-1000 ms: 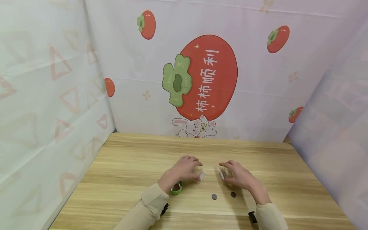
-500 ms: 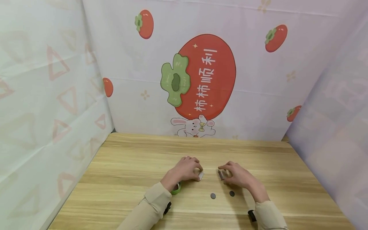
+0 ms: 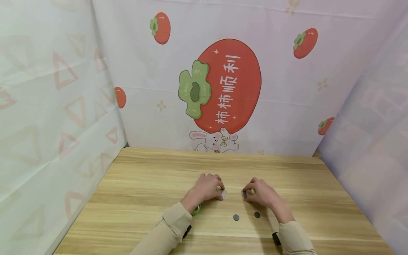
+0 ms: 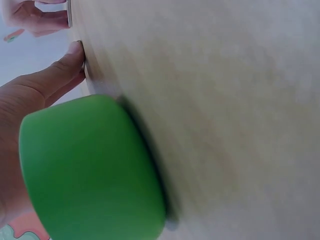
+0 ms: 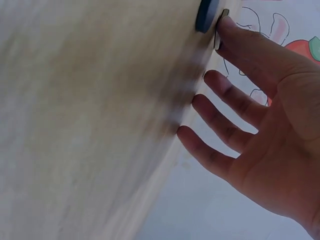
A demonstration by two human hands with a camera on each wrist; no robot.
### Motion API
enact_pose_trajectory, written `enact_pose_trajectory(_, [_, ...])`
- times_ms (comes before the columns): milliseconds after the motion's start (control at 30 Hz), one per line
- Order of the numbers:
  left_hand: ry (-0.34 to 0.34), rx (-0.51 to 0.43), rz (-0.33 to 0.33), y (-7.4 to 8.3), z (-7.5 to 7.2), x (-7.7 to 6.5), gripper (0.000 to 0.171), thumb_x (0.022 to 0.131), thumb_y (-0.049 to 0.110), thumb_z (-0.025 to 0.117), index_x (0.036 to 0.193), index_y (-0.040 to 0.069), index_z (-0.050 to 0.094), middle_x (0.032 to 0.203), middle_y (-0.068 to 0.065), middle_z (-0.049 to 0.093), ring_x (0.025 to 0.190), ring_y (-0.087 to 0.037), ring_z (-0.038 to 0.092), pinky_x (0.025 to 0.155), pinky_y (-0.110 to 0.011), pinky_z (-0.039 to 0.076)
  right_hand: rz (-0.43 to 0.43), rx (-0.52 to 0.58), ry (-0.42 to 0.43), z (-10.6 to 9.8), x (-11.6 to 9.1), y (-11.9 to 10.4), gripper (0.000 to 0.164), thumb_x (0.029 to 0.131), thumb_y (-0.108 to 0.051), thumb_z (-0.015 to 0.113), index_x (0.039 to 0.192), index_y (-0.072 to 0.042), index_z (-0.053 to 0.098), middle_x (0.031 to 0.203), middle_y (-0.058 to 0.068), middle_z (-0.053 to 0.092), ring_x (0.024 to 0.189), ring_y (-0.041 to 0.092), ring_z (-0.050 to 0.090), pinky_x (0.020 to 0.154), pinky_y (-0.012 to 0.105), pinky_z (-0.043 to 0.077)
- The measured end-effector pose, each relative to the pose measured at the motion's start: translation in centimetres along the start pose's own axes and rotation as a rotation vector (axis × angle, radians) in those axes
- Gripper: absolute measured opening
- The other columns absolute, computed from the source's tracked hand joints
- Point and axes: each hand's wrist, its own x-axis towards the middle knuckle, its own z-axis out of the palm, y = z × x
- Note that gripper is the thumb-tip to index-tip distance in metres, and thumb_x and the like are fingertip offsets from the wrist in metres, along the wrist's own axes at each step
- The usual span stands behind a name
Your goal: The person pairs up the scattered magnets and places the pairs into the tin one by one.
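Note:
My left hand (image 3: 206,187) pinches a small flat grey rectangular piece (image 3: 224,194) between thumb and fingers, low over the wooden table. Facing it across a short gap, my right hand (image 3: 262,193) holds a similar small rectangular piece (image 3: 244,195), darker on the side that shows. In the right wrist view the thumb lies against this thin piece (image 5: 218,37), with the other fingertips down at the tabletop. A grey disc (image 3: 236,217) and a darker disc (image 3: 257,215) lie flat on the near side of the hands.
A green ring-shaped roll (image 3: 197,210) sits beside my left wrist, partly hidden by it, and looms large in the left wrist view. The wooden table (image 3: 153,226) ends at a printed cloth backdrop (image 3: 140,120), with cloth walls on both sides.
Fingers of both hands have closed in on the rectangular pieces, which stay nearly in place. The left forearm has shifted slightly right, covering more of the green roll. The discs have not moved.

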Motion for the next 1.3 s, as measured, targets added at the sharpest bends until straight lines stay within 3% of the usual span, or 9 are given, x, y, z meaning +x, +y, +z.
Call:
enact_pose_trajectory(267, [0.012,0.01,-0.016,0.2,0.3,0.1,0.032,0.077,0.049,0.081,0.106,0.035,0.076,0.125,0.008,0.064,0.11,-0.02,0.058,0.096,-0.047,0.04,0.029,0.018,-0.012,-0.1,0.3,-0.9,0.024,0.073,-0.008,0.08,0.096,-0.014,0.078,0.081,-0.001,0.056,0.07,0.014,0.047,0.063,0.03,0.04])
enact_pose_trajectory(467, [0.018,0.013,-0.033,0.4,0.3,0.0,0.032,0.078,0.049,0.081,0.106,0.035,0.076,0.125,0.007,0.064,0.109,-0.021,0.059,0.101,-0.052,0.039,0.052,0.018,-0.033,0.2,0.4,-1.4,0.024,0.074,-0.012,0.083,0.097,-0.017,0.077,0.081,-0.004,0.06,0.072,0.012,0.05,0.065,0.031,0.043])
enact_pose_trajectory(833, [0.035,-0.016,-0.06,0.5,0.5,0.0,0.036,0.076,0.05,0.081,0.107,0.034,0.076,0.121,0.007,0.065,0.104,-0.02,0.059,0.093,-0.047,0.04,0.081,0.009,-0.023,0.9,1.0,-3.0,0.022,0.075,-0.015,0.083,0.095,-0.02,0.076,0.079,-0.005,0.062,0.07,0.013,0.05,0.064,0.032,0.041])
enact_pose_trajectory(1300, [0.039,-0.014,-0.066,0.7,0.6,0.1,0.037,0.076,0.05,0.081,0.108,0.033,0.077,0.121,0.006,0.065,0.104,-0.021,0.06,0.095,-0.05,0.04,0.086,0.017,-0.013,1.5,1.4,-4.1,0.022,0.075,-0.015,0.081,0.095,-0.021,0.076,0.077,-0.006,0.061,0.067,0.013,0.05,0.061,0.031,0.04])
